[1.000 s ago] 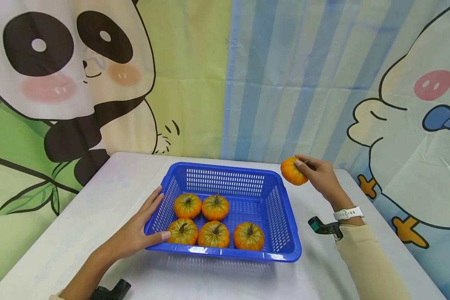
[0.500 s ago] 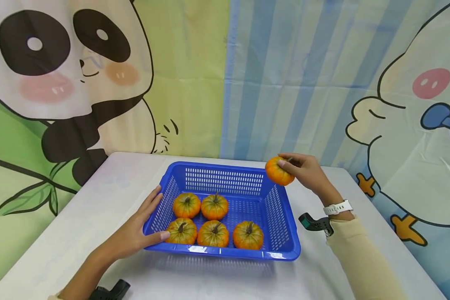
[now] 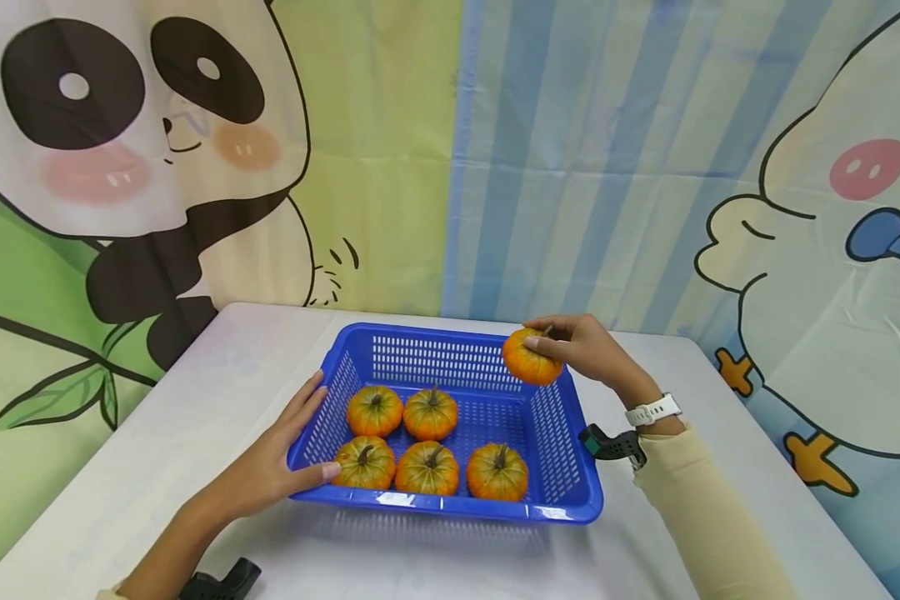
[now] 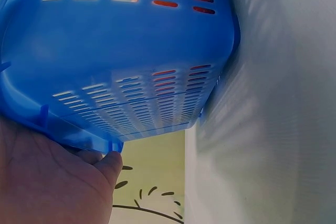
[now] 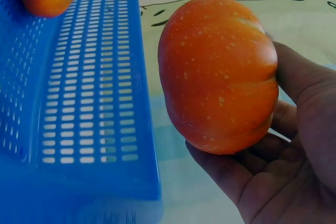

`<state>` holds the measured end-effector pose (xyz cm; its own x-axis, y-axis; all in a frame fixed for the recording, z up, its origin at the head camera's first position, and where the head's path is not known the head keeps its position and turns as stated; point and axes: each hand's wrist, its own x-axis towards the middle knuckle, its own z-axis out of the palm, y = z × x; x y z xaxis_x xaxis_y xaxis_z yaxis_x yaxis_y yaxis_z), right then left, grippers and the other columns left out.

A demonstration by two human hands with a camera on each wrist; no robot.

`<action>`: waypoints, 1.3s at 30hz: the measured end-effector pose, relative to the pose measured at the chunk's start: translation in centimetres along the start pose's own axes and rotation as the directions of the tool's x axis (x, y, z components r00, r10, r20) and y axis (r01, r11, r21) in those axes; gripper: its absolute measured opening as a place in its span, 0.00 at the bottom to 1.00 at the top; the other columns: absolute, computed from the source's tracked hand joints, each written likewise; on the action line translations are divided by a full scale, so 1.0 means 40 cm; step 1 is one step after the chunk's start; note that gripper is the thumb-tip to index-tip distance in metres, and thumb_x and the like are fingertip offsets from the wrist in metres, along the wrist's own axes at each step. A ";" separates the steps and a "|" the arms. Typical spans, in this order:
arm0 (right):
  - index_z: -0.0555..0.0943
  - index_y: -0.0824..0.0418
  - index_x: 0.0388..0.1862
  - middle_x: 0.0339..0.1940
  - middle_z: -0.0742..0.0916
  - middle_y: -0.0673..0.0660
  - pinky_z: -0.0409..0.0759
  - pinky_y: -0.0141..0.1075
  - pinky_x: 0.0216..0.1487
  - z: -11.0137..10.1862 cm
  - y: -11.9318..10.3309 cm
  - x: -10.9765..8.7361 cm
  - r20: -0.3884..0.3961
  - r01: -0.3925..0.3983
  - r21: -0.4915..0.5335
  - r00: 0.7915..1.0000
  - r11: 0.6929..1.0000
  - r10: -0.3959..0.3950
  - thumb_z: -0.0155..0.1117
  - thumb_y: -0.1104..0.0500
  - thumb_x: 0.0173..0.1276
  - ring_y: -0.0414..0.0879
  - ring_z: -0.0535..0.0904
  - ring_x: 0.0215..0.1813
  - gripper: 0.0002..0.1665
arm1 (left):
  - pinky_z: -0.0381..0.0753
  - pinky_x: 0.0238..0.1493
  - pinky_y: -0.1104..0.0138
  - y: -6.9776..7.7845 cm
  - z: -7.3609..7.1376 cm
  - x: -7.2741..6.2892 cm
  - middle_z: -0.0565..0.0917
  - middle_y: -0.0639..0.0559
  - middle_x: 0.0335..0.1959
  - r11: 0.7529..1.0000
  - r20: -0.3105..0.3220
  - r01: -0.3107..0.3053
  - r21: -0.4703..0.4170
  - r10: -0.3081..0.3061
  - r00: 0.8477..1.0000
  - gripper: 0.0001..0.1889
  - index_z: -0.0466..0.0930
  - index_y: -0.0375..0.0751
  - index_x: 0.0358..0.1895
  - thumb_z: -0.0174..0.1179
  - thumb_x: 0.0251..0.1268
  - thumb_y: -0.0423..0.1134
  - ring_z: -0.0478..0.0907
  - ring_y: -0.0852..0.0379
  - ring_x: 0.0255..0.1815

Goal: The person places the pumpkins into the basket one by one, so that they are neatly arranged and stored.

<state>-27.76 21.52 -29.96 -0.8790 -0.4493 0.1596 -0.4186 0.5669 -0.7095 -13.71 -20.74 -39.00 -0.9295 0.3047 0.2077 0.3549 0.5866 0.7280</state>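
My right hand (image 3: 587, 350) pinches a small orange pumpkin (image 3: 531, 357) between thumb and fingers. It holds the pumpkin up over the back right corner of a blue plastic basket (image 3: 461, 505). The right wrist view shows the smooth orange underside of this pumpkin (image 5: 218, 74) in the fingers, beside the basket wall (image 5: 94, 77). My left hand (image 3: 270, 458) rests along the left rim with fingers fairly straight, its thumb over the front left corner. From the left wrist, the palm (image 4: 50, 182) shows against the basket's rim.
Several small pumpkins (image 3: 427, 468) sit in the basket, grouped on its left, with a single pumpkin (image 3: 497, 472) at front centre. Bare basket floor shows at the back right. Under the basket is a white table (image 3: 270, 550); a cartoon-printed curtain (image 3: 390, 158) hangs behind it.
My right hand has carried the pumpkin leftward, from beyond the basket's right side to over its back right corner, and slightly lower. The left hand has stayed on the rim.
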 end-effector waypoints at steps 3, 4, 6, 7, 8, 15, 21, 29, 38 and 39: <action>0.80 0.62 0.60 0.43 0.86 0.57 0.85 0.37 0.40 0.008 -0.011 0.008 0.004 0.005 -0.018 1.000 1.000 -0.004 0.65 0.42 0.67 0.51 0.81 0.42 0.31 | 0.52 0.62 0.30 0.001 -0.001 0.000 0.37 0.54 0.80 1.000 -0.002 0.000 0.005 0.000 1.000 0.50 0.44 0.44 0.79 0.64 0.59 0.52 0.41 0.35 0.76; 0.80 0.62 0.60 0.44 0.86 0.57 0.84 0.37 0.40 0.011 -0.014 0.010 0.009 0.009 -0.021 1.000 1.000 -0.009 0.65 0.42 0.66 0.51 0.81 0.43 0.31 | 0.52 0.62 0.30 0.001 -0.001 0.000 0.37 0.54 0.80 1.000 -0.002 0.002 0.007 -0.002 1.000 0.50 0.44 0.44 0.79 0.64 0.59 0.52 0.41 0.35 0.76; 0.81 0.61 0.60 0.43 0.85 0.57 0.85 0.38 0.39 0.018 -0.018 0.015 0.026 0.016 -0.020 1.000 1.000 -0.016 0.65 0.43 0.66 0.52 0.80 0.42 0.31 | 0.52 0.62 0.30 0.001 -0.001 0.001 0.37 0.54 0.80 1.000 -0.002 0.005 0.013 -0.005 1.000 0.50 0.44 0.44 0.79 0.64 0.59 0.52 0.41 0.34 0.76; 0.81 0.61 0.60 0.43 0.85 0.57 0.85 0.38 0.39 0.021 -0.021 0.018 0.036 0.022 -0.021 0.999 1.000 -0.022 0.66 0.43 0.66 0.52 0.80 0.42 0.30 | 0.52 0.61 0.30 0.002 0.000 0.001 0.37 0.54 0.80 1.000 -0.002 0.007 0.015 -0.007 1.000 0.50 0.44 0.44 0.79 0.64 0.59 0.52 0.41 0.34 0.76; 0.81 0.61 0.59 0.42 0.85 0.57 0.85 0.38 0.39 0.025 -0.023 0.020 0.046 0.024 -0.021 0.999 1.000 -0.023 0.66 0.43 0.66 0.51 0.80 0.41 0.30 | 0.53 0.61 0.30 0.002 0.000 0.000 0.37 0.54 0.80 1.000 -0.002 0.008 0.014 -0.008 1.000 0.50 0.44 0.44 0.79 0.64 0.59 0.52 0.41 0.34 0.76; 0.82 0.58 0.58 0.40 0.87 0.55 0.84 0.39 0.37 0.050 -0.030 0.034 0.102 0.059 -0.005 0.993 0.998 -0.058 0.65 0.45 0.67 0.49 0.82 0.39 0.26 | 0.52 0.61 0.30 0.001 0.001 -0.002 0.38 0.53 0.80 1.000 -0.003 0.009 0.010 -0.009 1.000 0.50 0.44 0.43 0.79 0.64 0.59 0.52 0.41 0.34 0.76; 0.82 0.61 0.57 0.42 0.87 0.54 0.84 0.38 0.39 0.069 -0.025 0.046 0.144 0.069 0.004 0.987 0.998 -0.069 0.65 0.46 0.68 0.48 0.82 0.38 0.26 | 0.52 0.61 0.30 0.000 0.000 -0.001 0.38 0.53 0.80 1.000 -0.003 -0.006 0.006 0.006 1.000 0.49 0.44 0.42 0.79 0.64 0.60 0.51 0.41 0.34 0.76; 0.82 0.62 0.57 0.43 0.87 0.54 0.84 0.39 0.41 0.093 -0.014 0.063 0.230 0.049 0.032 0.972 0.998 -0.055 0.66 0.50 0.68 0.48 0.83 0.37 0.24 | 0.51 0.62 0.30 -0.001 -0.003 0.000 0.37 0.55 0.80 1.000 -0.002 -0.010 -0.006 0.010 1.000 0.49 0.44 0.43 0.79 0.64 0.60 0.50 0.40 0.35 0.76; 0.82 0.63 0.58 0.43 0.88 0.54 0.84 0.37 0.43 0.123 0.013 0.079 0.323 0.017 0.031 0.946 0.999 -0.026 0.66 0.50 0.68 0.46 0.84 0.38 0.24 | 0.52 0.61 0.30 -0.001 -0.001 0.000 0.38 0.54 0.80 1.000 -0.001 -0.006 0.003 0.006 1.000 0.49 0.44 0.43 0.79 0.64 0.60 0.51 0.41 0.34 0.76; 0.81 0.64 0.58 0.44 0.88 0.54 0.84 0.37 0.43 0.125 0.015 0.080 0.329 0.019 0.027 0.944 0.999 -0.027 0.66 0.51 0.68 0.46 0.84 0.39 0.25 | 0.52 0.61 0.29 0.000 -0.001 -0.001 0.38 0.54 0.80 1.000 -0.001 -0.005 0.005 0.005 1.000 0.49 0.44 0.43 0.79 0.64 0.60 0.51 0.41 0.34 0.76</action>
<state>-29.69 16.99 -33.31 -0.7436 -0.6663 -0.0557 -0.4291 0.5394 -0.7245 -13.70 -20.80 -38.98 -0.9278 0.3069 0.2123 0.3603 0.5890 0.7234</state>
